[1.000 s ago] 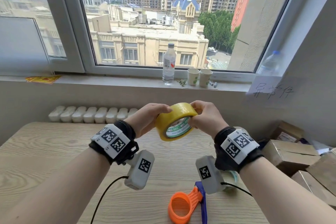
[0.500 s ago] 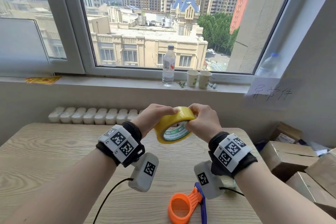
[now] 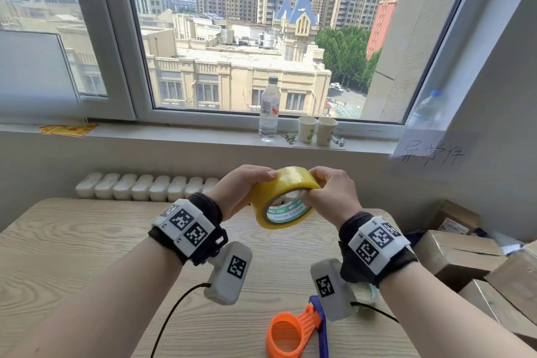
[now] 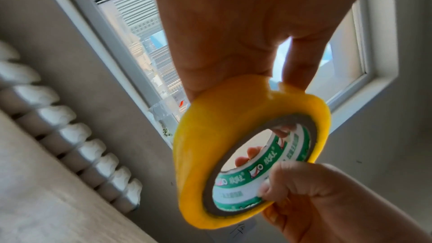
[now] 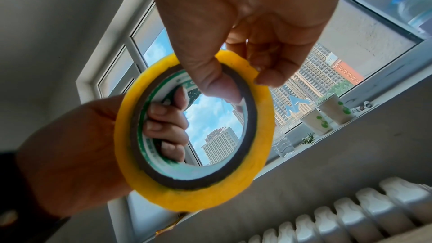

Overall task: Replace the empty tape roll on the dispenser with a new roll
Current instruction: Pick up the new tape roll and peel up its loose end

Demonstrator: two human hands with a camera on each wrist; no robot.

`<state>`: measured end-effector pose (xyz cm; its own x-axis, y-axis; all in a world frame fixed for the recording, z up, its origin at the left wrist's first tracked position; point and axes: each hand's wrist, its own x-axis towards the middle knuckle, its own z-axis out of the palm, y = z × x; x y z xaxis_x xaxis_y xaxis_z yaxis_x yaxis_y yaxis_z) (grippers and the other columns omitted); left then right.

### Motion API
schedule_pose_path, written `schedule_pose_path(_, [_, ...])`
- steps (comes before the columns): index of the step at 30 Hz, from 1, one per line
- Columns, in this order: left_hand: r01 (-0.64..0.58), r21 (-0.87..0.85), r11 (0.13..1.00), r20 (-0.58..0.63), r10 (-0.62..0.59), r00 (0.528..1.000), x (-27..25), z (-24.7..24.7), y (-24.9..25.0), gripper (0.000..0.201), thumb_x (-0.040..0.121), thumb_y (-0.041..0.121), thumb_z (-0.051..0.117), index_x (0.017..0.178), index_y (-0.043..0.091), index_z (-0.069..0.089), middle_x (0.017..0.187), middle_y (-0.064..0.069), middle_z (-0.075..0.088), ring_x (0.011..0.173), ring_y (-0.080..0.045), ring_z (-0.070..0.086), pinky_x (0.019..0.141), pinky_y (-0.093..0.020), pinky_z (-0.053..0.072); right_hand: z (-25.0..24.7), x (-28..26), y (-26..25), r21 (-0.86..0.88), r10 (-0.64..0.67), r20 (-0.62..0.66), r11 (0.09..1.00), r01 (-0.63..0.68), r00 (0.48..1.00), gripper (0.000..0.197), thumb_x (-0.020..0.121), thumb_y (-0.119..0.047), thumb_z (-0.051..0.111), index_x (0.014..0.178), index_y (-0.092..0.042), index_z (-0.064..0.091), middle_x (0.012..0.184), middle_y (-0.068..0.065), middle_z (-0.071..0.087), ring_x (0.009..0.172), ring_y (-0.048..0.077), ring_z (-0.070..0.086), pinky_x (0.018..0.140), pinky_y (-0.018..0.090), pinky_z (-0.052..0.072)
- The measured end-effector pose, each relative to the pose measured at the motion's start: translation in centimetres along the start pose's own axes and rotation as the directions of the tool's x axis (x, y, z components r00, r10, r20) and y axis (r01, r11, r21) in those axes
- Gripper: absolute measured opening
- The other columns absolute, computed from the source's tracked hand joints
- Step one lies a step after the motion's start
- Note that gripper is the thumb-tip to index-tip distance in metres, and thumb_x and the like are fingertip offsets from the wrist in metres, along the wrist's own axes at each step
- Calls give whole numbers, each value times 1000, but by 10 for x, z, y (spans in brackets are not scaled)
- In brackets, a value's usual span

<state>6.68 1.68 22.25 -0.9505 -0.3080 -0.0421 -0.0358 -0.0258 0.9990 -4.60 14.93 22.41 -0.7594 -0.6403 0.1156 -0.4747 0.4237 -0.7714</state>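
Observation:
I hold a yellow tape roll point(image 3: 279, 200) with a green-and-white printed core in the air above the wooden table point(image 3: 72, 241). My left hand point(image 3: 241, 186) grips its left side, fingers hooked through the core in the right wrist view point(image 5: 163, 127). My right hand point(image 3: 328, 195) pinches the roll's upper right edge, thumb inside the core point(image 5: 217, 84), fingers on the outer face. The roll point(image 4: 198, 145) fills the left wrist view. The orange and blue tape dispenser point(image 3: 293, 331) lies on the table near the front edge, below my right wrist.
Cardboard boxes point(image 3: 459, 256) are stacked at the right of the table. A white radiator point(image 3: 145, 186) runs along the wall behind. On the windowsill stand a water bottle point(image 3: 268, 109) and two paper cups point(image 3: 316, 129). A cable point(image 3: 174, 314) hangs from my left wrist.
Both hands have turned the roll slightly and lowered it a little; the right hand's pinch now sits on the roll's top right edge. The dispenser has not moved.

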Motion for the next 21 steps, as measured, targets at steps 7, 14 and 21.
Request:
schedule_pose_path(7, [62,69,996,-107,-54,993,4,2,3,48,71,32,53,110,6,64,86,-12,65,70,-21,60,66,-28,46,8,-3,2,-31,-56,-23,998,56,998,18,66,-10,65,78,-23,66,74,-3,67,77,16,64,73,30,53])
schedule_pose_path(14, [36,113,993,-168,-17,986,2,9,2,39,83,31,57,104,-1,65,85,-12,65,71,-21,60,67,-28,45,7,1,1,-46,-79,-34,996,77,996,16,66,-15,66,79,-26,65,74,-4,67,79,17,64,76,33,54])
schedule_pose_path(21, [46,173,984,-209,-9,978,8,9,6,26,88,31,57,93,8,67,81,-9,66,67,-19,62,63,-25,49,9,0,-2,-103,-99,-49,990,93,994,19,69,-13,63,83,-26,64,76,-3,66,80,19,62,75,30,51])
